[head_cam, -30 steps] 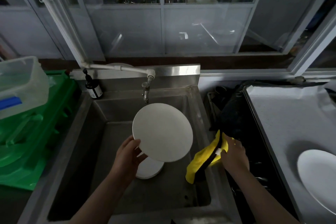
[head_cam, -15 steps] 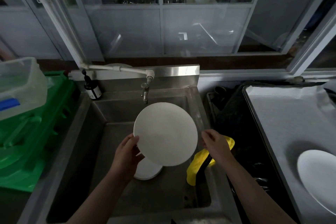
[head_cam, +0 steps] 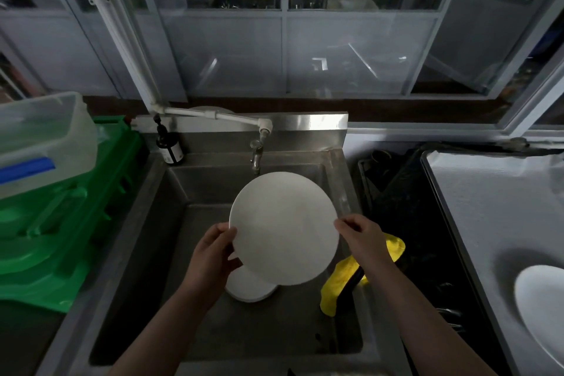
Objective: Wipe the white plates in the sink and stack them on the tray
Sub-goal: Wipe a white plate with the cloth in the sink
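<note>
Fingers (head_cam: 227, 235) of your left hand (head_cam: 210, 259) curl round the left rim of the white plate (head_cam: 283, 227); right hand (head_cam: 364, 238) pinches the opposite rim, so you grip it from both sides above the sink (head_cam: 338, 342). Far left: clear plastic tub (head_cam: 42, 137) with a blue handle sits on green crates (head_cam: 61, 229). Dark pump bottle (head_cam: 169, 146) stands on the sink's back ledge, left of the tap (head_cam: 256, 156). Held plate faces you, tilted, just below the tap. Second white plate (head_cam: 251, 288) lies on the sink floor, partly hidden under the held one and your left hand. Yellow cloth (head_cam: 338, 281) drapes over the sink's right rim, just below your right wrist, neither hand touching it. Right of that, a dark rack; contents too dim to tell. Far right: tray (head_cam: 476, 207) with a pale lining carries one white plate (head_cam: 540, 308) at the frame edge, well apart from the sink.
</note>
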Demonstrator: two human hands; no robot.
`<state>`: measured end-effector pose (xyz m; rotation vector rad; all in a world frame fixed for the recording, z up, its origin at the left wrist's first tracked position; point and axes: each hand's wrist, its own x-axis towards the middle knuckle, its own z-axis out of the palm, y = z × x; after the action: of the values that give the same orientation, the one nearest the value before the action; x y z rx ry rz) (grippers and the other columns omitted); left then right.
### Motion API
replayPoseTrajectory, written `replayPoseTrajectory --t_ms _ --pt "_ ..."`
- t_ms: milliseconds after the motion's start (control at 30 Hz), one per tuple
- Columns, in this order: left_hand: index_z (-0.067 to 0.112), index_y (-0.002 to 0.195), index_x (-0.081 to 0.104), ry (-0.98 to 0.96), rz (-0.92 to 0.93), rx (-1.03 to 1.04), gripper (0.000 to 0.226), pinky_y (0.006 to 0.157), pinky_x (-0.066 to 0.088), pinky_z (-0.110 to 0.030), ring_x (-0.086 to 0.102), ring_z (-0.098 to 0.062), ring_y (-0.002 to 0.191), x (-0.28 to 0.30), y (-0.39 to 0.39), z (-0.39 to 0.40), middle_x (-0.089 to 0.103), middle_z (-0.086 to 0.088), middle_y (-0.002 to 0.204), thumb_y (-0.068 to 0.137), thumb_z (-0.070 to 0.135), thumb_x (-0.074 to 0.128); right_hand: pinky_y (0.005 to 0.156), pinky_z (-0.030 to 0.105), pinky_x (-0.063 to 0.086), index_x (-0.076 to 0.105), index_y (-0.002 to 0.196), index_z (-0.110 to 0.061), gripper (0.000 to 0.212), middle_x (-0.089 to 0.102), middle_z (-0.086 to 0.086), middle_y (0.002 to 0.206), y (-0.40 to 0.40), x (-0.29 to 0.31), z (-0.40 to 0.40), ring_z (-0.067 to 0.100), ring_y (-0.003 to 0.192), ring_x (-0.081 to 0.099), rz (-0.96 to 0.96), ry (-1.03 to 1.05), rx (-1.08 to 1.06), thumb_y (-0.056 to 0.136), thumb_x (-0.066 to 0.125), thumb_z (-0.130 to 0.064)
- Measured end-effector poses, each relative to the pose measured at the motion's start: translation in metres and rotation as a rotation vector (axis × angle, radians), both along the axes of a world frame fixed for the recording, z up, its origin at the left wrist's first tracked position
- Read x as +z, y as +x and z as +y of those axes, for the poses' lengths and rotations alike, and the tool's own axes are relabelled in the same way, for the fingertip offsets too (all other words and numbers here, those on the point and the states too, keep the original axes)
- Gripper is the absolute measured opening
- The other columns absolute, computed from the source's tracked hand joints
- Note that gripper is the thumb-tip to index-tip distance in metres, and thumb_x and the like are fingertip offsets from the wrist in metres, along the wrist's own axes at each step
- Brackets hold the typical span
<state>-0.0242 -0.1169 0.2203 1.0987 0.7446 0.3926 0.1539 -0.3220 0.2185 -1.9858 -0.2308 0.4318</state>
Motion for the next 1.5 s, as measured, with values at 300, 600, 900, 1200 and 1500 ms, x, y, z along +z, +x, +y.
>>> replayPoseTrajectory --t_ms 300,600,900,1200,1500 --pt "0.015 0.096 0.074 0.291 0.043 0.129 0.016 0.073 0.053 -0.030 0.066 -0.011 0.079 -0.002 -0.002 0.002 0.074 0.002 0.086 0.099 0.014 0.059 0.061 0.030 0.043 0.065 0.075 -0.009 0.019 0.058 0.002 0.061 -0.010 0.007 0.003 0.011 0.058 0.051 -0.006 0.124 -0.025 0.092 0.066 -0.018" --pt "0.021 0.094 0.076 0.421 0.082 0.069 0.018 0.071 0.054 -0.021 0.069 -0.008 0.074 0.010 -0.008 0.003 0.075 -0.001 0.079 0.097 0.012 0.061 0.060 0.031 0.056 0.063 0.096 0.004 0.025 0.071 0.022 0.079 -0.012 0.014 0.007 0.020 0.062 0.064 0.242 0.401 -0.146 0.101 0.053 -0.018" --pt "0.017 0.122 0.069 0.304 0.000 0.047 0.026 0.092 0.053 -0.031 0.069 -0.011 0.107 0.011 -0.011 0.003 0.075 0.007 0.113 0.101 0.020 0.053 0.059 0.025 0.053 0.061 0.085 -0.005 0.013 0.064 0.008 0.075 -0.012 0.014 0.015 0.014 0.068 0.064 0.400 0.562 -0.178 0.097 0.057 -0.008" --pt "0.027 0.132 0.061 0.229 -0.075 0.033 0.035 0.090 0.056 -0.028 0.065 -0.007 0.116 0.010 -0.008 0.007 0.068 0.014 0.127 0.100 0.015 0.056 0.075 0.031 0.056 0.072 0.099 -0.015 0.022 0.076 0.000 0.092 -0.013 0.008 0.016 0.012 0.086 0.072 0.401 0.541 -0.133 0.098 0.054 -0.004" --pt "0.016 0.117 0.072 0.062 -0.012 -0.051 0.028 0.097 0.053 -0.047 0.064 -0.035 0.115 0.010 -0.002 0.007 0.072 -0.012 0.116 0.102 0.015 0.049 0.082 0.035 0.055 0.072 0.099 -0.019 0.024 0.074 0.002 0.103 -0.011 0.001 0.019 0.017 0.098 0.068 0.448 0.576 -0.155 0.099 0.053 -0.005"
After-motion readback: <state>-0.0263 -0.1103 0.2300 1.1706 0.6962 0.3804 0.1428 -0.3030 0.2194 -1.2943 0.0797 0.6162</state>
